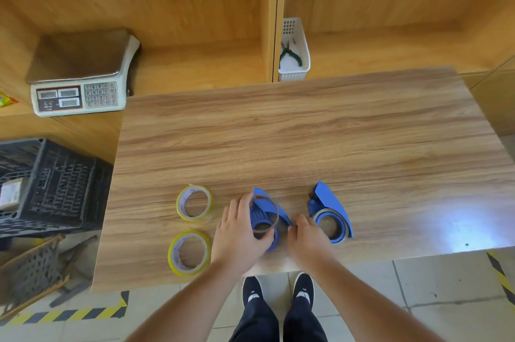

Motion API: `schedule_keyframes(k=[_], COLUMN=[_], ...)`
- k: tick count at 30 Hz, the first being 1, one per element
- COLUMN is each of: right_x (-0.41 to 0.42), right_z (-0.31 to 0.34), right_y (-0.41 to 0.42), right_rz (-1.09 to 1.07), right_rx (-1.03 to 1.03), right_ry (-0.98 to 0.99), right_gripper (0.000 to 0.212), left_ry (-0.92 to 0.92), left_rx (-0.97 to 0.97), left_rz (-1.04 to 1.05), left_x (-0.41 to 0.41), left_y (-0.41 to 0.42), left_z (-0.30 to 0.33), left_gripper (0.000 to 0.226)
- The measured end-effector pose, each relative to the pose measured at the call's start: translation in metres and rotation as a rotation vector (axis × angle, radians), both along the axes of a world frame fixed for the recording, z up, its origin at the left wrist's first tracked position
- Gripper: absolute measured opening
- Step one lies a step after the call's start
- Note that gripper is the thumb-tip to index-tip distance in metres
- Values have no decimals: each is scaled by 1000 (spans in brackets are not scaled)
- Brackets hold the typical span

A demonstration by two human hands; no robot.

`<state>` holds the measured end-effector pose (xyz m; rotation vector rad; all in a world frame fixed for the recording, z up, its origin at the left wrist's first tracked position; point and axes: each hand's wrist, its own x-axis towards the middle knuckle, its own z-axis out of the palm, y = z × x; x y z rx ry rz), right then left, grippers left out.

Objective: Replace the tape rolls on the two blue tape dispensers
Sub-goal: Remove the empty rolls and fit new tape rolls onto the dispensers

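Observation:
Two blue tape dispensers lie on the wooden table (306, 132) near its front edge. My left hand (239, 233) grips a thin, nearly used-up tape ring (274, 209) tilted up off the left dispenser (264, 208). My right hand (309, 236) holds that dispenser's right edge down. The right dispenser (330, 205) lies untouched with a worn roll still around its hub. Two full yellow-edged tape rolls lie flat to the left, one farther (194, 203) and one nearer (189, 252).
A weighing scale (80, 74) sits on the shelf at back left. A white basket (294, 52) with pliers stands behind the table. A black crate (47, 185) and a wire basket (28, 272) stand left of the table. My shoes (278, 288) show below.

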<state>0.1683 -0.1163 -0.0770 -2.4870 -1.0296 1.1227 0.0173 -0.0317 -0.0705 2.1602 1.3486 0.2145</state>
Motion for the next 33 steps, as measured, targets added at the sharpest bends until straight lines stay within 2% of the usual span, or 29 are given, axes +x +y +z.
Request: schedule_keyframes(k=[4, 14, 23, 33], right_x=[5, 29, 43, 65], right_z=[9, 10, 12, 13], right_y=[6, 11, 3, -4], right_rz=[-17, -25, 59, 118], right_rx=[61, 105, 142, 148], right_ry=[12, -23, -204, -384], right_gripper=[33, 44, 51, 56], left_ry=[-45, 49, 94, 146], left_rx=[88, -13, -127, -169], left_rz=[48, 78, 116, 137], left_x=[27, 84, 93, 95], left_y=[46, 123, 137, 137], left_z=[11, -4, -38, -62], left_gripper=[85, 97, 99, 95])
